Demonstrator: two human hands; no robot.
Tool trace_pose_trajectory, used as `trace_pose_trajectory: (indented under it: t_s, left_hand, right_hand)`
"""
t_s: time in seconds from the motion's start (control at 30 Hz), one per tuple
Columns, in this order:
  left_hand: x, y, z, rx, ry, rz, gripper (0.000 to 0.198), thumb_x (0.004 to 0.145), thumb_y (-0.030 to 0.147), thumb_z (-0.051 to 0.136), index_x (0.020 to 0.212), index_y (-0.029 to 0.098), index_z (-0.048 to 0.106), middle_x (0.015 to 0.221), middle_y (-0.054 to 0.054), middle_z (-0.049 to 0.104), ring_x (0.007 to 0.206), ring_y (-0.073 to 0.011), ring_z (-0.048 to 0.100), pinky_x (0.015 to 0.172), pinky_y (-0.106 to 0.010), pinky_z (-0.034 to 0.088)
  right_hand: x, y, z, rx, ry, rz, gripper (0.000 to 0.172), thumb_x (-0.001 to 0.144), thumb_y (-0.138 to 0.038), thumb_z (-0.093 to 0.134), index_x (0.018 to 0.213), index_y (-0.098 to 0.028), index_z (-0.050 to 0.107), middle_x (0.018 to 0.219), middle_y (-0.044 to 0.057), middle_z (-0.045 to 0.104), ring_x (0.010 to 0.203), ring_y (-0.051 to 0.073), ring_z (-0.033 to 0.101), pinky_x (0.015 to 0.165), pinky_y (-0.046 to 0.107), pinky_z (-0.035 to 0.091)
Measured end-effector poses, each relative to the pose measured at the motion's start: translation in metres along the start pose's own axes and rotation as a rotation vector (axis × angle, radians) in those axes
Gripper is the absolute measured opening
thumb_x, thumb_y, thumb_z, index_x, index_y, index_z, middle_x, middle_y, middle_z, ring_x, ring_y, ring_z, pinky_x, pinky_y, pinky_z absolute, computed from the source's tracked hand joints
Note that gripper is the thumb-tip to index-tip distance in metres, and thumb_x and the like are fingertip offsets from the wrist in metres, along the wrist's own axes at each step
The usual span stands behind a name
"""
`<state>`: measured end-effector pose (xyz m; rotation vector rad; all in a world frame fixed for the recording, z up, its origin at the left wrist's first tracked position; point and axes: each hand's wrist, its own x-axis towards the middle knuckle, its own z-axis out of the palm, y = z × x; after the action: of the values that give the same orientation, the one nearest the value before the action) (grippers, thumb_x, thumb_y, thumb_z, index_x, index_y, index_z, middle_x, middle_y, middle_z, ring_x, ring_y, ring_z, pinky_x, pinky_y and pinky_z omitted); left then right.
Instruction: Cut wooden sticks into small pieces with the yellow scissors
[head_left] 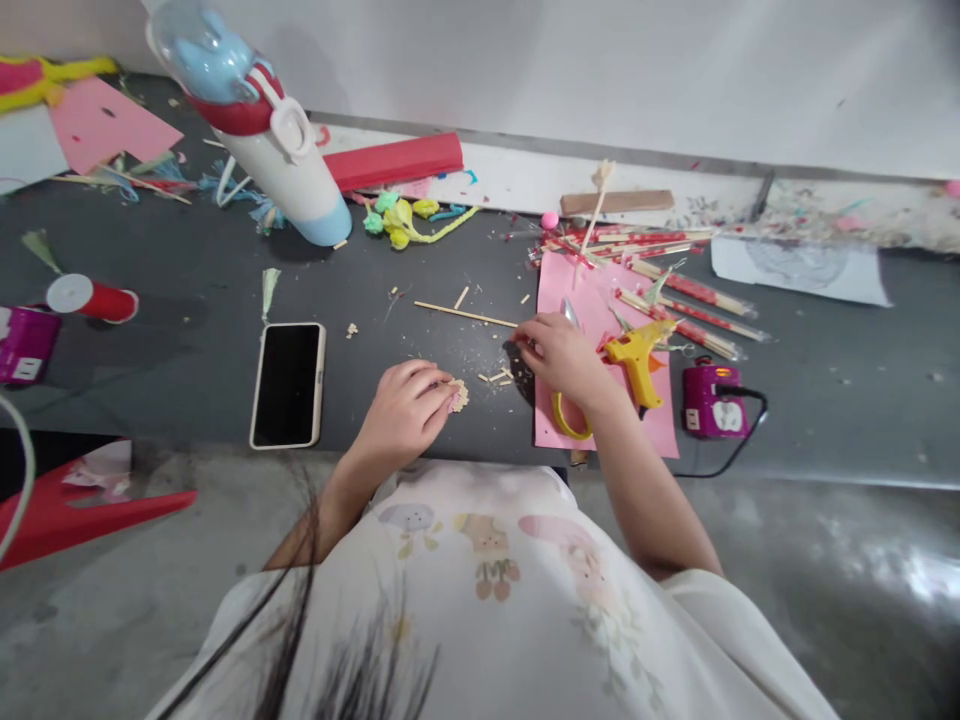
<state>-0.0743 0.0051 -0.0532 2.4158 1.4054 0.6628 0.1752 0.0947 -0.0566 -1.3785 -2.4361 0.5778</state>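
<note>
My left hand (405, 408) rests at the table's near edge, fingers together around a small beige, bumpy piece (459, 396) with a bit of pink. My right hand (559, 355) is over the left edge of a pink sheet (551, 300), its fingertips bent together beside the right end of a thin wooden stick (465, 314); whether they grip anything is too small to tell. Short cut stick bits (496, 377) lie between my hands. Under and beside my right hand are scissors with a yellow handle (571, 420). A yellow glue gun (639, 362) lies to their right.
A phone (287, 386) and red thread spool (109, 300) lie left, behind them a tall bottle (300, 185). Wrapped sticks (697, 290) and a purple box with a cable (712, 400) are right. Pipe-cleaner shapes (401, 222) and a red strip (397, 160) lie at the back.
</note>
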Motion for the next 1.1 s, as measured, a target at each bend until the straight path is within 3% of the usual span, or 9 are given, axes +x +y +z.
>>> trace_pose_trajectory:
  t_s: [0.17, 0.53, 0.87, 1.1]
  left_hand:
    - [0.005, -0.001, -0.002, -0.027, -0.017, -0.028, 0.024, 0.093, 0.023, 0.050, 0.104, 0.023, 0.072, 0.105, -0.005, 0.072, 0.110, -0.0234, 0.056, 0.097, -0.044, 0.046]
    - [0.001, -0.004, -0.003, -0.068, -0.037, -0.061, 0.024, 0.093, 0.023, 0.051, 0.107, 0.022, 0.071, 0.108, -0.005, 0.071, 0.110, -0.0227, 0.055, 0.098, -0.043, 0.046]
    - [-0.004, -0.004, -0.002, -0.084, -0.040, -0.064, 0.024, 0.094, 0.023, 0.051, 0.108, 0.022, 0.070, 0.108, -0.005, 0.071, 0.110, -0.0221, 0.056, 0.099, -0.042, 0.046]
    - [-0.004, -0.003, 0.000, -0.077, -0.055, -0.050, 0.023, 0.094, 0.022, 0.052, 0.107, 0.021, 0.070, 0.108, -0.005, 0.071, 0.109, -0.0217, 0.057, 0.098, -0.042, 0.047]
  right_hand:
    - [-0.002, -0.002, 0.001, -0.017, -0.011, 0.009, 0.026, 0.085, -0.012, 0.046, 0.099, -0.017, 0.067, 0.090, 0.012, 0.064, 0.090, 0.028, 0.057, 0.080, 0.040, 0.047]
    - [0.026, -0.006, 0.011, -0.159, -0.058, -0.033, 0.041, 0.086, -0.009, 0.043, 0.117, -0.019, 0.068, 0.090, 0.014, 0.058, 0.089, 0.029, 0.052, 0.082, 0.043, 0.046]
    - [0.006, -0.004, -0.001, -0.133, -0.089, -0.001, 0.040, 0.084, -0.007, 0.045, 0.111, -0.022, 0.071, 0.088, 0.011, 0.055, 0.085, 0.026, 0.051, 0.077, 0.038, 0.045]
    - [-0.023, -0.001, -0.022, -0.124, -0.103, 0.040, 0.035, 0.087, -0.011, 0.045, 0.108, -0.022, 0.071, 0.092, 0.011, 0.056, 0.089, 0.025, 0.052, 0.077, 0.035, 0.044]
